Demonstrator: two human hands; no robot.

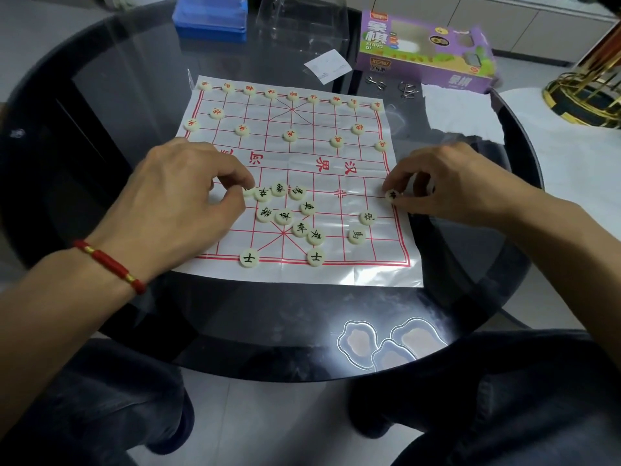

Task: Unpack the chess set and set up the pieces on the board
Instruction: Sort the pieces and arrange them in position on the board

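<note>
Round dark glass tabletop [100, 129], with a thin plastic board [336, 274] printed in red lines spread flat at its middle. Beyond the board, a purple game box [420, 52] lying on its side, a blue case [211, 18], a clear plastic bag [302, 25] and a white tissue [460, 112]. Far half of the board already in order: red-lettered pieces [290, 135] in a full back row, two cannons and five soldiers along their points. Near half only partly done: black-lettered pieces [284, 216] mostly heaped loose around the palace, two advisors [249, 257] on the near edge line, a cannon [367, 217] and a horse [356, 235] toward the right side. Step in hand, by the look of it: laying out the black soldiers along their row. Left hand [178, 200] palm down over the left part of the board, thumb and forefinger pinching a piece at the edge of the heap, red bracelet [111, 265] on the wrist. Right hand [447, 186] at the right border, fingertips pinching a soldier piece [391, 195] right on the edge line, a second pale piece seemingly tucked behind the curled fingers. Next move likely to call for setting that soldier squarely on its crossing without tugging the light sheet, then sorting the heap piece by piece onto the back row.
</note>
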